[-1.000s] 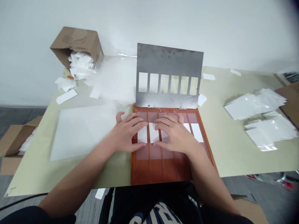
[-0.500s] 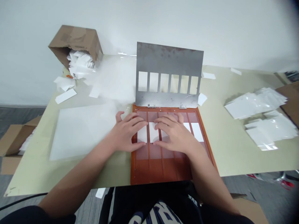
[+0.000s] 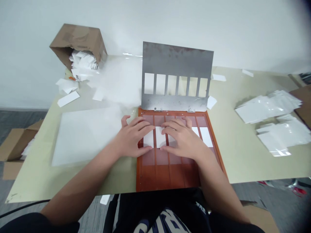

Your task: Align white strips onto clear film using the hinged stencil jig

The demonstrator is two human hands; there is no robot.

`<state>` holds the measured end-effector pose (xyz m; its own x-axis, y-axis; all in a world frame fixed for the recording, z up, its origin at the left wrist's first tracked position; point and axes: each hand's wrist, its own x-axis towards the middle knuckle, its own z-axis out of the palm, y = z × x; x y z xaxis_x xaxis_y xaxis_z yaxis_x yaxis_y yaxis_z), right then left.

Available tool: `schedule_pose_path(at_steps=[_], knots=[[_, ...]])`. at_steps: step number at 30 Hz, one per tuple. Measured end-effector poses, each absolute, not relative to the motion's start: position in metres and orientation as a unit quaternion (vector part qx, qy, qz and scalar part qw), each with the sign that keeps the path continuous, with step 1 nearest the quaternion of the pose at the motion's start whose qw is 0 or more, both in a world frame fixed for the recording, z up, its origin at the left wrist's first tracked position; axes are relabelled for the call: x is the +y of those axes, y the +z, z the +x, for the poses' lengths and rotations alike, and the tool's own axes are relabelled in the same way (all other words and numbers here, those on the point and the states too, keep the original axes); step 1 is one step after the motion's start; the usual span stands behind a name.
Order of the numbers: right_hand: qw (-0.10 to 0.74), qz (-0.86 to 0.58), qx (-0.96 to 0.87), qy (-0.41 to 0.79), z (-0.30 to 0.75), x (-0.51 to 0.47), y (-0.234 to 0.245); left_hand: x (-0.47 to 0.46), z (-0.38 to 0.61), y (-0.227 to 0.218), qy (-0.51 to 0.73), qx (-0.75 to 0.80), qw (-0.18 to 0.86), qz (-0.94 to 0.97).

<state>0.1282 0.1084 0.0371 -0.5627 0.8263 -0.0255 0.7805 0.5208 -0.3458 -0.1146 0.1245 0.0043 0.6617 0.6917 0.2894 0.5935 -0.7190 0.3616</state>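
An orange-brown board (image 3: 161, 178) with narrow lengthwise ribs lies at the table's near edge, a thin clear film across its upper part. Hinged to its far side, a grey metal plate (image 3: 178, 60) stands raised, a row of rectangular windows cut through it. White cards lie in a row between the ribs. My left hand (image 3: 130, 137) rests with fingers apart around the leftmost card (image 3: 148, 139), thumb at its lower edge, fingertips at its upper edge. Likewise spread, my right hand (image 3: 183, 139) touches the second card (image 3: 160, 140) and covers the middle ones. The rightmost card (image 3: 206, 137) shows fully.
A tipped cardboard box (image 3: 80, 35) spills white pieces at the back left. Translucent sheets (image 3: 82, 136) lie left of the board. Stacks of white cards in clear film (image 3: 269, 106) sit at the right. Another open box (image 3: 14, 145) stands on the floor at left.
Both hands keep their places on the cards, with no clear finger movement. The whole view has shifted very slightly.
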Motion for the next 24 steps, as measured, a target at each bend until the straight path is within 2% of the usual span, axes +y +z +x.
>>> schedule_pose_path(at_steps=[24], knots=[[0.066, -0.464, -0.870, 0.153, 0.1280, 0.1081, 0.0367, 0.1245, -0.1149, 0.0035, 0.204, 0.355, 0.122, 0.904]])
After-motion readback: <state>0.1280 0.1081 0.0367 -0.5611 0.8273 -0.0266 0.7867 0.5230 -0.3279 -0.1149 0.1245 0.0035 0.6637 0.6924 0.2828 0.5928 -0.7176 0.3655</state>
